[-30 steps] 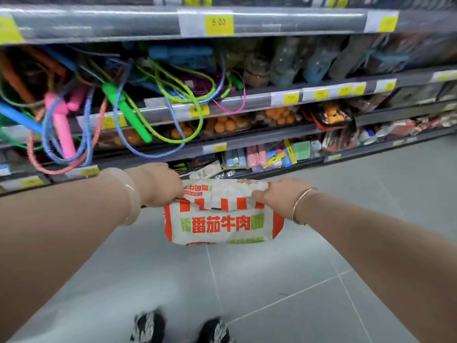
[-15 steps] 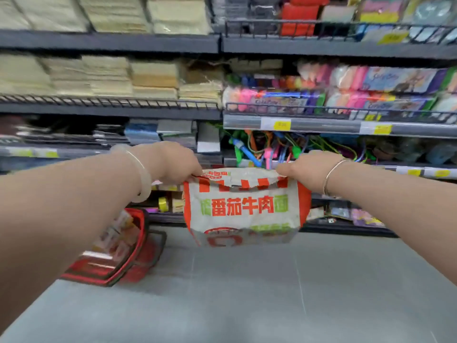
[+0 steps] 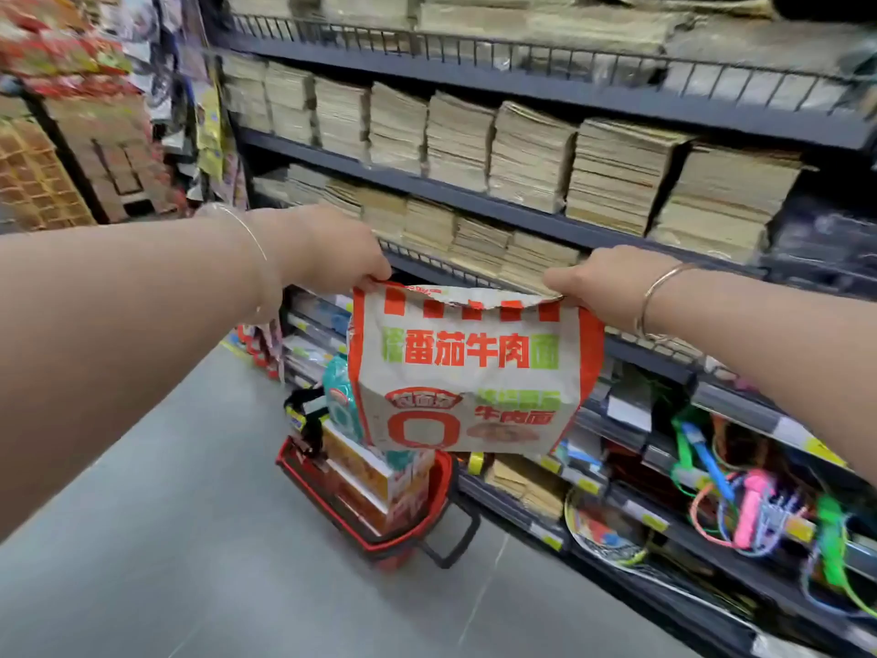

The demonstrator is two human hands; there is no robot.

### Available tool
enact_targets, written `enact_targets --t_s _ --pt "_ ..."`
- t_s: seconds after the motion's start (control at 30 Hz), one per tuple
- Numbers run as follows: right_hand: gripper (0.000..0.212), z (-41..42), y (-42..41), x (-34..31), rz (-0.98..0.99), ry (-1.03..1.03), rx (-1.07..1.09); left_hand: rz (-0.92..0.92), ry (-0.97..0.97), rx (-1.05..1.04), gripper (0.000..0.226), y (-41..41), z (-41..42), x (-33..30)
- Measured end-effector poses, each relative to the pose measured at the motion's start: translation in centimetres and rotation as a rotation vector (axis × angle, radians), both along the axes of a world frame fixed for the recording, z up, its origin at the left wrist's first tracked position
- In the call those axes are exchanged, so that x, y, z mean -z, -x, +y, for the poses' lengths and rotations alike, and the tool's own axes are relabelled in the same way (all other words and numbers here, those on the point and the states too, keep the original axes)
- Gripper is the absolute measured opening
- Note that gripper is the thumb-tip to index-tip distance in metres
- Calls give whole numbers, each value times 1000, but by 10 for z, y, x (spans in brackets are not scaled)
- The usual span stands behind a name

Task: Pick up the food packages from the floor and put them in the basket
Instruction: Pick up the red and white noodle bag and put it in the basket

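**Noodle pack now held over the basket; drop not yet made**

Change noted: a second ago the noodle pack hung over bare floor tiles in front of the toy shelves, with no basket in sight. Half a second ago the red basket showed at lower left. Now the basket sits on the floor directly under the pack, close against the foot of the shelving. The grip looks the same throughout.

Hands: left hand pinches the pack's top left corner, fingers curled over the edge. Right hand pinches the top right corner the same way. The pack hangs upright between them, crumpled along its top edge, clear of the floor.

Basket contents: boxed goods stand at its near side and a teal packet pokes up behind the pack's lower left corner. The black handle stands at the far rim. Whether the pack's bottom edge touches these items cannot be told; it overlaps them in view.

Judgement: carry is essentially done. Remaining step is to lower and release. The basket looks fairly full, so the pack will probably have to rest on top of the boxes and may slide toward the shelf-side rim.
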State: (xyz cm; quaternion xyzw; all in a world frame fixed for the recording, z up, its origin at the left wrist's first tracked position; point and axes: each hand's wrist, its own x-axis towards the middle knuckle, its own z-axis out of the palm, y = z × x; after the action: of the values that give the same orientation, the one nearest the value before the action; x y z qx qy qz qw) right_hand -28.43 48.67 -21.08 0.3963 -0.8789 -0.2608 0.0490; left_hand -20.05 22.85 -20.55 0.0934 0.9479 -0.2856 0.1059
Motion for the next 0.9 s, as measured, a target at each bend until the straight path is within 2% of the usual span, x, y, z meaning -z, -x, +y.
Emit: enact_targets --t_s 0.13,0.27,0.37,0.6,0.7,0.8,0.9 --pt "25 -87 15 -3 47 26 -42 4 39 -51 17 -3 -78 -13" --pt "17 -181 25 -1 26 45 -76 -49 82 -79 23 0 -164 -17" --pt "32 -250 26 3 13 19 -67 -128 88 -85 25 9 -230 -13" --pt "38 -385 76 32 19 -46 -150 -311 166 -100 36 55 -348 28" --pt "40 -439 111 57 11 -85 -195 -374 122 -158 36 84 -395 63" --pt "34 -484 148 88 -6 -126 -241 -441 -52 -242 26 114 -437 101" --pt "38 -521 182 125 -54 -193 -264 -561 -147 -291 26 148 -464 140"
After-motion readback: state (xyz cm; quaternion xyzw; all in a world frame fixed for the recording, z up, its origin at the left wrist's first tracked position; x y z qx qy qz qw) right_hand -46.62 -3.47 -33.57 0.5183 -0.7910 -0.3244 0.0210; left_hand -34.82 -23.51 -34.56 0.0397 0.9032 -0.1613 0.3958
